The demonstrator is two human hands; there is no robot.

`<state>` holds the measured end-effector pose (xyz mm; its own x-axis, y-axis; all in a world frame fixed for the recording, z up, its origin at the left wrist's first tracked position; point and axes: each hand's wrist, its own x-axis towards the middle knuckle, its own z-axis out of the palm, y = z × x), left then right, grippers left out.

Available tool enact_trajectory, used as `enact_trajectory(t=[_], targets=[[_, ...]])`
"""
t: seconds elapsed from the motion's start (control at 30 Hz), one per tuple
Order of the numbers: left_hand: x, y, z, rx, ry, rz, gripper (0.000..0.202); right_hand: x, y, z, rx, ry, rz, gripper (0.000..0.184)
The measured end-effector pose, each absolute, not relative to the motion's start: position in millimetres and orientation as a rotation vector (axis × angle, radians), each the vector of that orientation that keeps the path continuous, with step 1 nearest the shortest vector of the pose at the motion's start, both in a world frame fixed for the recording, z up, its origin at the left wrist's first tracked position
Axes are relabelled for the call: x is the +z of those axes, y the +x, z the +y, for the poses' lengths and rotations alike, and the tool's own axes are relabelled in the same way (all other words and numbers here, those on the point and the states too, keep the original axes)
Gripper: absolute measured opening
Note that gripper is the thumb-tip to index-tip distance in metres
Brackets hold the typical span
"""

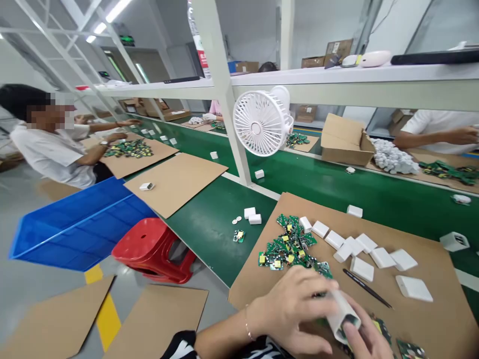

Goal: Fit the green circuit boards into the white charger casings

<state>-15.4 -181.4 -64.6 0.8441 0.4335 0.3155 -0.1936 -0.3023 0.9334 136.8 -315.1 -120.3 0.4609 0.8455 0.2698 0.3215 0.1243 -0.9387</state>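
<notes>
My right hand (368, 334) grips a white plastic charger housing (342, 316), its open end facing me and the thumb at the opening. Something dark shows inside the housing, too blurred to make out. My left hand (292, 309) reaches in from the left with fingers stretched out and thumb apart, its fingertips against the housing's side. Beyond the hands, several green circuit boards (290, 244) with yellow parts lie heaped on a cardboard sheet (250, 284). Several white housings (362, 269) lie to their right. A black pen-like tool (366, 288) rests near the right hand.
A white fan (258, 123) hangs on the shelf post. Behind the cardboard runs a green belt (314, 179) carrying scattered white housings. On the left stand a red stool (144, 239) and a blue bin (75, 234). Co-workers sit at the left and across the belt.
</notes>
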Motion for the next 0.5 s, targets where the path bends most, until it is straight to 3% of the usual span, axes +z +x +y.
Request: enact_trajectory(t=[0.1, 0.27, 0.37, 0.5], targets=[[-55.0, -16.8, -175.4, 0.404, 1.82, 0.089, 0.032, -114.6, 129.3, -307.6, 0.626, -1.41, -1.033, 0.039], [-63.6, 4.1, -163.8, 0.652, 1.178, 0.329, 0.038, -106.8, 113.4, -304.0, 0.692, -1.186, -0.8, 0.089], [-58.5, 17.5, -151.3, 0.614, 0.579, 0.456, 0.032, -105.9, 118.8, -309.9, 0.639, -1.179, -0.772, 0.082], [-42.9, 27.7, -138.3, 0.48, 0.223, 0.541, 0.022, -110.1, 129.9, -319.3, 0.595, -1.234, -0.688, 0.073]])
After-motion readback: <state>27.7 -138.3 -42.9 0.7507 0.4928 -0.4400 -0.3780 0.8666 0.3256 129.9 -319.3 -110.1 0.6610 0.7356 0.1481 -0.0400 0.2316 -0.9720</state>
